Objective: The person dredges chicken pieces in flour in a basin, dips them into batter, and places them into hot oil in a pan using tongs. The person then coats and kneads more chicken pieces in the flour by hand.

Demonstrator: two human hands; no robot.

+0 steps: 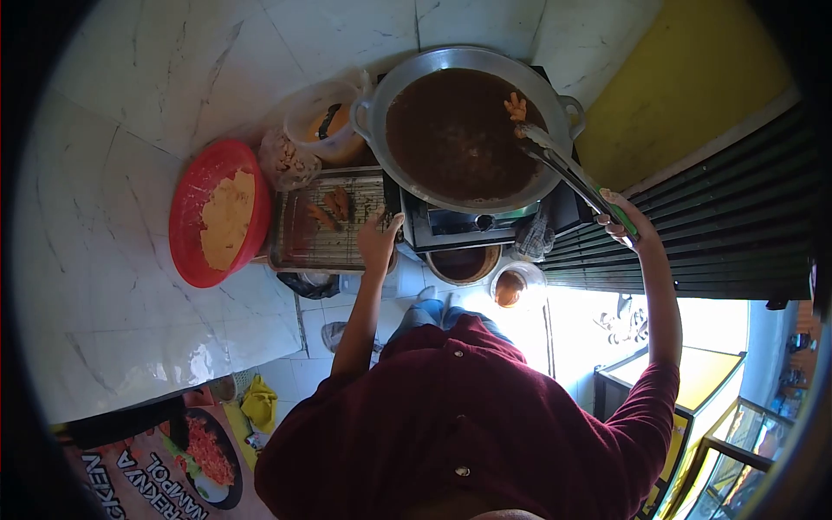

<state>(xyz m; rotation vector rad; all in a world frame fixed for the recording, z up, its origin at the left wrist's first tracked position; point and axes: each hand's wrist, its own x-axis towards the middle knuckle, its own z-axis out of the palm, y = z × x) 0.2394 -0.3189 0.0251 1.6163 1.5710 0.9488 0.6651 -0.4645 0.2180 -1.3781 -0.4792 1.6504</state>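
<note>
Head view: right hand (620,223) wraps fingers round tongs (568,170), tips by a fried piece (516,107) over dark oil (451,130), right side of wok (451,60). Left hand (378,241), fingers bent, at stove (425,236) corner; grip unclear. Wire rack (299,243) with browned pieces (341,204) beside it; red basin (184,225) of flour (230,217) farther left.

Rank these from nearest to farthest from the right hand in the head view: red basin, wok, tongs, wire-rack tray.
From the right hand:
1. Tongs: gripped in it.
2. Wok: just to its left.
3. Wire-rack tray: farther left, past the wok.
4. Red basin: farthest left.
</note>
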